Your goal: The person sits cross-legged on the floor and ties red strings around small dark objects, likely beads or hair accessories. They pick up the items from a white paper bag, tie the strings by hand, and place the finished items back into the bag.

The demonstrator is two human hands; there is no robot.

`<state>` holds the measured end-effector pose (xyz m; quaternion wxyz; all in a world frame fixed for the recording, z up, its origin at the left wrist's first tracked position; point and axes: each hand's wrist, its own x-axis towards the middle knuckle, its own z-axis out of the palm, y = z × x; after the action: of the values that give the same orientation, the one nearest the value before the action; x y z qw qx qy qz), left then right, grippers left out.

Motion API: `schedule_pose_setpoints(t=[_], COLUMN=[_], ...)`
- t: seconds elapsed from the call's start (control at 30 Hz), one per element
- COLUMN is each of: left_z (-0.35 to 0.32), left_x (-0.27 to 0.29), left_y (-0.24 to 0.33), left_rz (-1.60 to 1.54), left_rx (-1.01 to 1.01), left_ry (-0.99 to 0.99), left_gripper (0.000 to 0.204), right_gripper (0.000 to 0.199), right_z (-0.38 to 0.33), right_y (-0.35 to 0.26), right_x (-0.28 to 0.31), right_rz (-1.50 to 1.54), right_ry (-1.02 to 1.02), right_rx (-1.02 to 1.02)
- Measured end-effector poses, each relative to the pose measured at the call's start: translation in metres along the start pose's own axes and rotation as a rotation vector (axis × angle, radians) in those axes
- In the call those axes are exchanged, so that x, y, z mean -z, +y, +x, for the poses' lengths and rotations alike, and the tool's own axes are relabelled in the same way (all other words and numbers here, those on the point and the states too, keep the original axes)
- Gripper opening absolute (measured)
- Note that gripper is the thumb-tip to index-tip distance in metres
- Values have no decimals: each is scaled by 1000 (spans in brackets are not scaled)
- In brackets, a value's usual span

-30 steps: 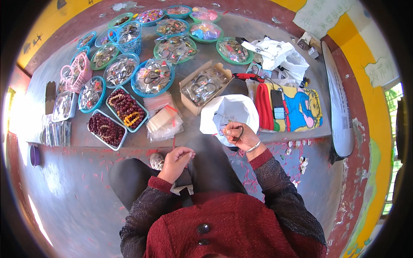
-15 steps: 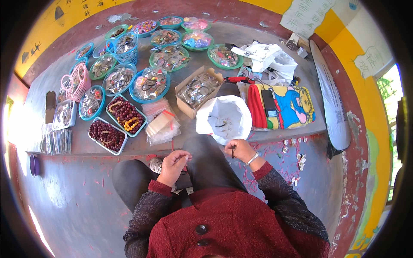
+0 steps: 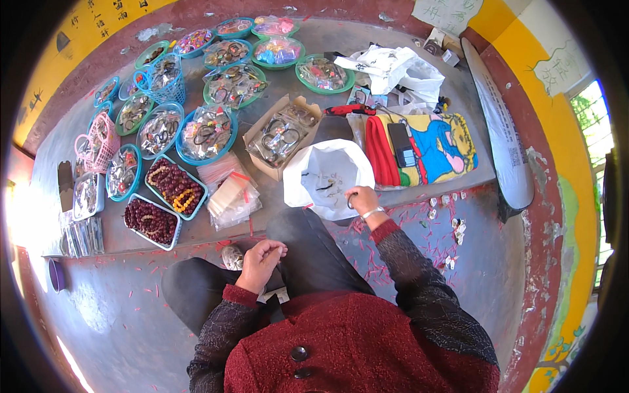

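My right hand (image 3: 364, 201) is closed in a pinch at the near right rim of a white bag (image 3: 296, 194) that stands open. Between its fingertips shows a small dark loop (image 3: 351, 200), perhaps of cord; its kind is too small to tell. Inside the bag lie several small thin pieces, one of them a dark strip (image 3: 325, 186). My left hand (image 3: 261, 263) hovers over my lap beside my raised knee, thumb and fingertips pressed together. Whatever it pinches, if anything, cannot be made out.
Left of the bag stands a cardboard box (image 3: 251, 145) of packaged bands. Clear plastic bags (image 3: 234, 203), trays of dark red beads (image 3: 178, 234) and several filled baskets (image 3: 213, 159) spread leftward. A phone (image 3: 401, 145) rests on a colourful towel (image 3: 452, 160) at right. Red scraps litter the floor.
My right hand has moved forward with the dark loop, from in front of the bag to its rim. My left hand stays pinched, slightly lower. The whole view has shifted a little.
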<state>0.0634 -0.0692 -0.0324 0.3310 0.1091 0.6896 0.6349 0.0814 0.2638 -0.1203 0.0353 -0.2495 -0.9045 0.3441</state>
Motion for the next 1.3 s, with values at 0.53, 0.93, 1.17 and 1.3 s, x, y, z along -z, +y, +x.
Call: schedule_pose_setpoints(t=[0.53,0.93,1.17,1.3], left_z=[14,7,4,3], left_x=[7,6,4,5], left_y=[-6,-7,-9,-15], left_rz=[-41,-1,1,9], left_rx=[89,15,21,-3], left_ry=[-6,21,32,41], left_gripper=[14,13,13,13], right_gripper=[18,19,26,24], right_z=[85,25,-21,-32], right_y=[23,-31,-63,-74], right_x=[-88,13,61,71], right_rz=[-483,1148,1467,1416], right_ry=[-102,-434,-502,-499], right_rx=[82,-337,-277,-254])
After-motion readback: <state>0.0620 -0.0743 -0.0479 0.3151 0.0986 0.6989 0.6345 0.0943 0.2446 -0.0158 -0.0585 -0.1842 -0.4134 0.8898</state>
